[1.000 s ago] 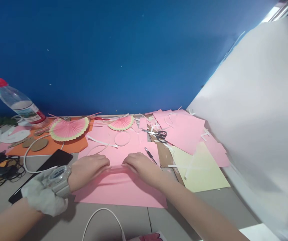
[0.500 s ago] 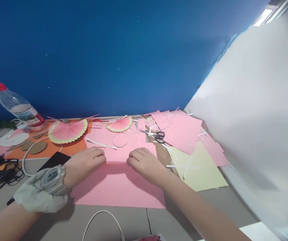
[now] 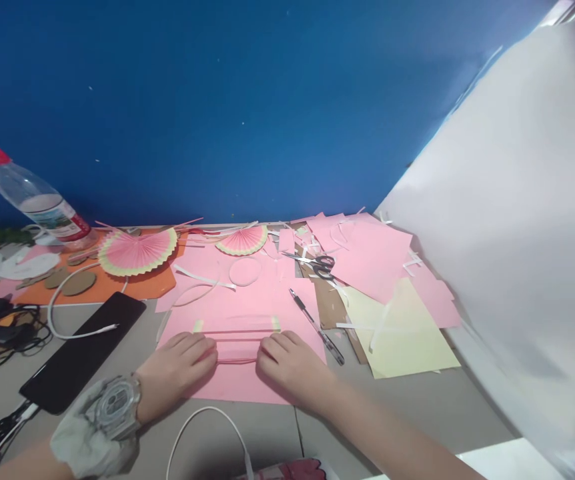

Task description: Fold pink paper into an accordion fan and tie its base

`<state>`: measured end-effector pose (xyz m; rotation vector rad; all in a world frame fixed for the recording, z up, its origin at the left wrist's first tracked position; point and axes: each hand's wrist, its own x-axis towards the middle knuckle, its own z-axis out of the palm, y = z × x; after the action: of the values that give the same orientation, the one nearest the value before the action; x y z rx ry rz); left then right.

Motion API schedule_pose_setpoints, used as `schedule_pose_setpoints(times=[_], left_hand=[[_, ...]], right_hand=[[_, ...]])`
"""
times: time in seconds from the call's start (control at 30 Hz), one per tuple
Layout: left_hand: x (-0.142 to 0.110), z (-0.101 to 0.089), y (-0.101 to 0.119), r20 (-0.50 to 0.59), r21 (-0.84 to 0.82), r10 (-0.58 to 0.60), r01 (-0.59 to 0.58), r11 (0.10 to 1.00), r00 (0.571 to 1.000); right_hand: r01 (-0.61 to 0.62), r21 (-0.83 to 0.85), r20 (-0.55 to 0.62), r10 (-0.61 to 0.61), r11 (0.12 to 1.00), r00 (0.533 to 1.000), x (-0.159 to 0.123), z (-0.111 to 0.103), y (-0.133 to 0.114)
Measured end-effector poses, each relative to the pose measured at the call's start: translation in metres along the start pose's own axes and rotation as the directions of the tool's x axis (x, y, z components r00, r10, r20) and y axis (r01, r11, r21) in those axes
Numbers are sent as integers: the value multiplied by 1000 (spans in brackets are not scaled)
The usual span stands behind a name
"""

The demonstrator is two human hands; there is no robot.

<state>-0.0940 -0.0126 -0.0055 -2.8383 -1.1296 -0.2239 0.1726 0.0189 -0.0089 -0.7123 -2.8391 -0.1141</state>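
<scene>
My left hand [image 3: 182,363] and my right hand [image 3: 290,367] are closed on the two ends of a pleated pink paper [image 3: 237,349]. Crosswise folds run between them, and pale yellow patches show at its far corners. Under it lies a larger pink sheet [image 3: 247,391]. To the right of the folds rests a pen [image 3: 316,323]. Beyond my hands are a small pink and yellow paper fan [image 3: 242,240] and a larger one [image 3: 138,253]. My fingertips are partly hidden around the folded edge.
Scissors [image 3: 321,267] lie among paper scraps. Pink sheets [image 3: 372,260] and a pale yellow sheet [image 3: 407,340] are on the right. On the left are a black phone [image 3: 85,353], cables, cardboard discs and a tilted bottle [image 3: 52,210]. A blue wall [image 3: 247,113] stands behind.
Both hands have come closer to me with the pleated paper. More of its folds and yellow corners show. The pen and most of the phone are now uncovered.
</scene>
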Motion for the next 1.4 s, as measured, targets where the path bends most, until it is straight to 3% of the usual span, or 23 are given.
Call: schedule_pose_setpoints(times=[0.13,0.33,0.43,0.63,0.77,1.07,1.23,1.4], left_hand=[[16,3,11,53,-31,-93,95,995,994],[42,11,22,100,-92,-134,143,985,986],[37,10,18,127,-100,-156,169,980,980],[3,4,-4,184,-119,-189,212,970,965],[-12,6,-14,224,-206,-202,249,946,954],[-10,2,-9,204,-401,-372,424,812,905],[-12,7,-6,214,-415,-442,490,766,871],[-6,3,-4,248,-361,-502,560,746,829]], right_hand=[[-42,30,23,41,999,999,7,2,-5],[-148,113,43,144,982,989,22,11,-12],[-180,135,40,176,974,984,20,14,-9],[-223,164,38,220,961,975,3,10,4],[-271,237,48,267,933,963,-8,7,11],[-479,403,104,481,780,870,-11,5,7],[-563,432,156,557,704,816,-10,1,6],[-606,408,179,591,683,787,-8,-1,6]])
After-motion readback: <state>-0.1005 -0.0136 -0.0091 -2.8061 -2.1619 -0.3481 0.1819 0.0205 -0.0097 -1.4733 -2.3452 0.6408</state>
